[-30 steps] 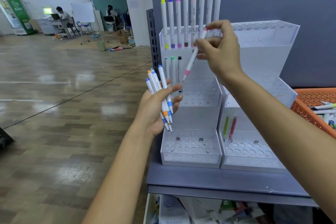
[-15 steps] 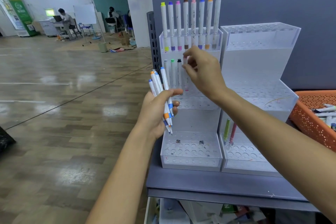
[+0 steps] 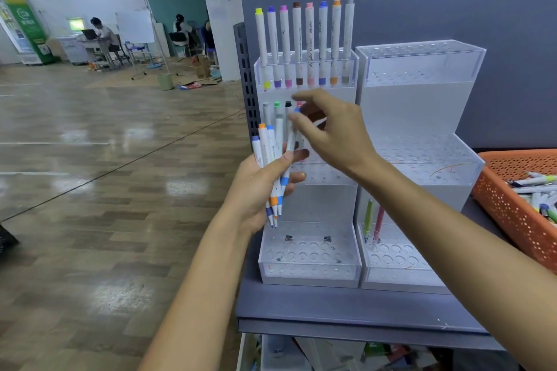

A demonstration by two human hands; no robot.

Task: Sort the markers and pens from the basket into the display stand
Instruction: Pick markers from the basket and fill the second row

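Observation:
My left hand (image 3: pixel 256 190) is shut on a bunch of white markers (image 3: pixel 266 144) with blue and orange caps, held in front of the clear display stand (image 3: pixel 310 269). My right hand (image 3: pixel 334 135) pinches the top of a blue-capped marker (image 3: pixel 290 143) in that bunch, which my left thumb still presses. The stand's top tier holds several coloured markers (image 3: pixel 310 39). The middle tier has a grey, a green (image 3: pixel 277 110), a black and a pink marker, partly hidden by my hands. The orange basket (image 3: pixel 509 208) with more markers sits at the right.
A second clear stand (image 3: pixel 422 99) stands to the right, with a green pen (image 3: pixel 368 217) and a pink pen (image 3: pixel 378 224) in its bottom tier. Both stands rest on a grey shelf (image 3: pixel 346 307) against a grey panel. Open wooden floor lies left; people sit far back.
My right hand carried a pink marker down to the middle tier and left it there. It then moved to the bunch in my left hand and closed on a blue-capped marker.

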